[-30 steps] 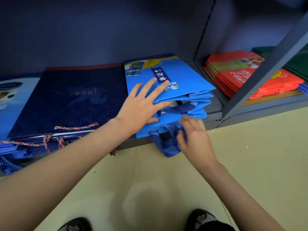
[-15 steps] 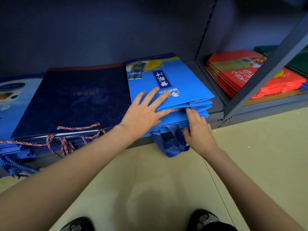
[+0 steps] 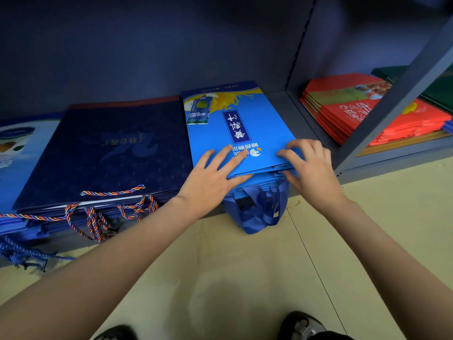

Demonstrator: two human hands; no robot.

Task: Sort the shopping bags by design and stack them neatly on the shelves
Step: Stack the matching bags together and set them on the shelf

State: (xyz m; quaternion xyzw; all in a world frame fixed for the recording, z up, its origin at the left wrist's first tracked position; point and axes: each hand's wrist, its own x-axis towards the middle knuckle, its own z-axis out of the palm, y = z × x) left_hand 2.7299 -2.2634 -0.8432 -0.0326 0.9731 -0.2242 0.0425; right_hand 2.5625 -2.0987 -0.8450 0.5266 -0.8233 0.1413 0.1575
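A stack of bright blue shopping bags (image 3: pixel 235 123) with yellow splash art lies flat on the bottom shelf, right of a stack of navy bags (image 3: pixel 110 148). My left hand (image 3: pixel 210 177) rests flat on the blue stack's front left, fingers spread. At the front right corner my right hand (image 3: pixel 311 170) has bent fingers on the top bag and its thumb against the front edge below, pinching the upper bags. The stack's dark blue ribbon handles (image 3: pixel 257 212) hang over the shelf edge to the floor.
A stack of pale blue and white bags (image 3: pixel 14 148) lies at far left. Red bags (image 3: pixel 355 111) and green bags (image 3: pixel 438 89) lie in the neighbouring bay behind a slanted grey shelf post (image 3: pixel 392 104). Multicoloured rope handles (image 3: pixel 93 217) dangle from the navy stack. Beige floor and my shoes lie below.
My right hand rose from the lower front edge to the stack's front right corner. The fanned-out bags now lie squared together. My left hand slid slightly toward the front.
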